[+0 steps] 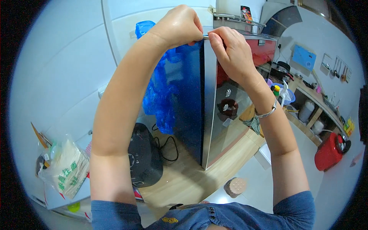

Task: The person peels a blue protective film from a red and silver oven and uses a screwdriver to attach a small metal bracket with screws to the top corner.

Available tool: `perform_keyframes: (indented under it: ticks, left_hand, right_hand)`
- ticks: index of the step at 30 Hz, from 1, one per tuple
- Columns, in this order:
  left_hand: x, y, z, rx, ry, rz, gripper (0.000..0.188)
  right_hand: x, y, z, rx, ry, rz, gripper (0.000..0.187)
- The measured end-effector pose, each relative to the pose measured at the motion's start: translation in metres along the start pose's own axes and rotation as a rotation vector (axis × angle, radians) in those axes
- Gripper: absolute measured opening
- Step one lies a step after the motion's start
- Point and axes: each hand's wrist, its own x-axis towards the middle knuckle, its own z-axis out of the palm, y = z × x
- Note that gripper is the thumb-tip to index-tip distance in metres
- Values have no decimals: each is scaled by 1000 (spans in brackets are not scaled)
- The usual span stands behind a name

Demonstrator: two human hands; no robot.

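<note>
Head view shows two bare hands at the top front corner of a tall, boxy cabinet [209, 96], which stands on a smooth wood-look bench [176, 191]. Its side is flat and dark blue, a thin silvery metal strip runs down its edge, and its glass door [239, 101] is shiny like a mirror.

The left hand [180, 25] is curled into a fist by the top edge; I cannot tell what is inside. The right hand [234, 50] bends its fingers at the top corner, close to the left one, but I cannot tell how tight its grip is.

Crinkly, see-through blue plastic [165, 115] hangs beside the cabinet. Below it sits a rounded black appliance [145, 157] near a loopy black cord [172, 151]. Far left, a thin clear bag [69, 168] has big green printing. A small yellow badge [170, 220] marks the blue shirt [237, 216].
</note>
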Motion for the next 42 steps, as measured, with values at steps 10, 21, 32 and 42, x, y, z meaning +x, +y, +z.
perform_keyframes:
  ticks: [10,21,32,42]
  left_hand:
    - [6,14,9,140,23,-135,14]
    - [-19,-22,21,-334,143,-49,15]
    - [-30,-34,27,-485,157,61,17]
    - [-38,-43,61,-618,441,162,17]
  right_hand:
    - [-1,2,3,-1,48,-4,23]
    - [-1,2,-5,43,23,24,19]
    - [39,23,-32,601,-427,503,29]
    - [57,14,-6,194,-593,286,22]
